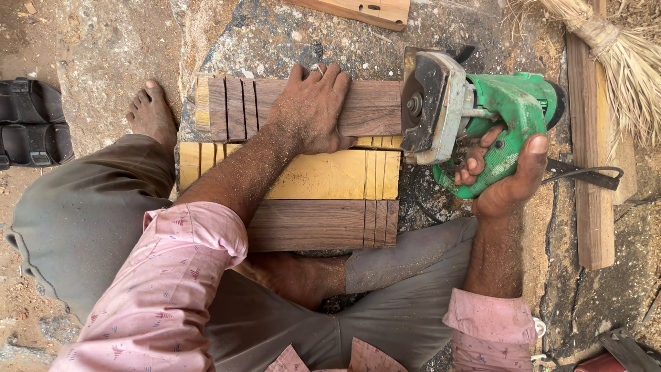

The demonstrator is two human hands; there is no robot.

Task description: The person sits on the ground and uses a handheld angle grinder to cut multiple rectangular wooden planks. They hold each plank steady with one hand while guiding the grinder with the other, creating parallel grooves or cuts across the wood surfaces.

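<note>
My left hand [313,110] lies flat, palm down and fingers spread, on the dark board [303,107], the top one of three boards stacked side by side in front of me. My right hand [509,176] is wrapped tight around the handle of the green power saw [482,120]; the thumb lies over the top of the handle and the fingers curl beneath it.

The saw's grey blade guard [430,103] stands at the right end of the dark board, just beside my left fingertips. From this view I cannot tell whether the blade touches the wood. A black cord [585,172] leaves the saw to the right of my right hand.

Below my left hand lies the yellow board [323,176], and below that a second dark board [320,224], partly covered by my left forearm. All three boards carry narrow cuts across the grain, near the ends.

My left foot [151,110] rests on the stone floor [275,34], left of the boards. My right foot [296,275] lies under the lowest board. A black sandal [31,124] sits further left. To the right of my right hand a long wooden strip [592,138] lies on the ground, with a straw broom [620,55] across its far end. Another wood piece [365,10] lies beyond my left hand.
</note>
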